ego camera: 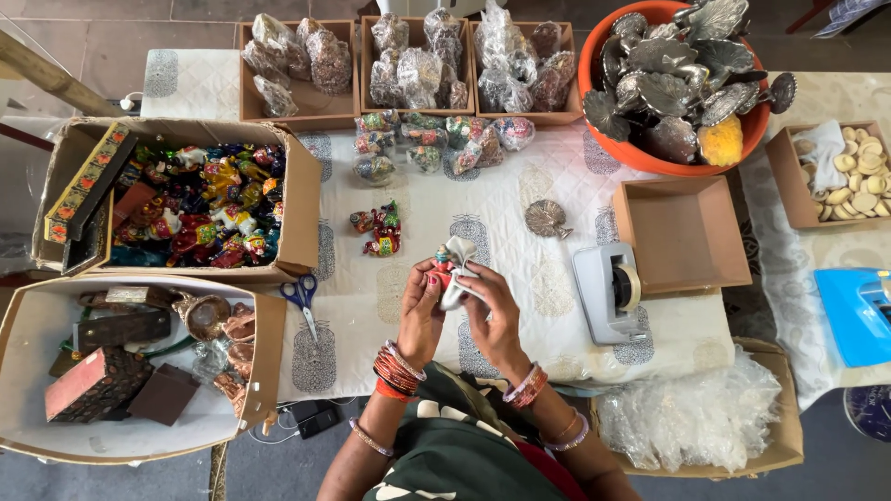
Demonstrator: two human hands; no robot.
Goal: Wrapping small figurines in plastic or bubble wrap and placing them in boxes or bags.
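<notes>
Both my hands are raised over the near edge of the white block-printed tablecloth [520,186]. My left hand [422,311], bangles at the wrist, has its fingers curled round a small red painted figurine [442,266]; my right hand [490,315] pinches a clear plastic wrap [458,269] against that figurine, fingers closed on it, and the two hands touch.

At the cloth's left edge sit two open cardboard boxes: the near one [37,371] holds dark wooden boxes and metal pieces, the far one [302,199] a heap of bright painted figurines. Blue-handled scissors [301,299] lie beside them. Toward the middle rest three loose painted figurines [378,229] and, further back, a row of wrapped ones [436,139]. A small silver peacock ornament [546,219] lies right of centre (alone on the cloth). A grey tape dispenser [608,289] sits by an empty brown tray [682,234] near the right edge, with an orange tub of silver ornaments [670,79] at the far right corner.
</notes>
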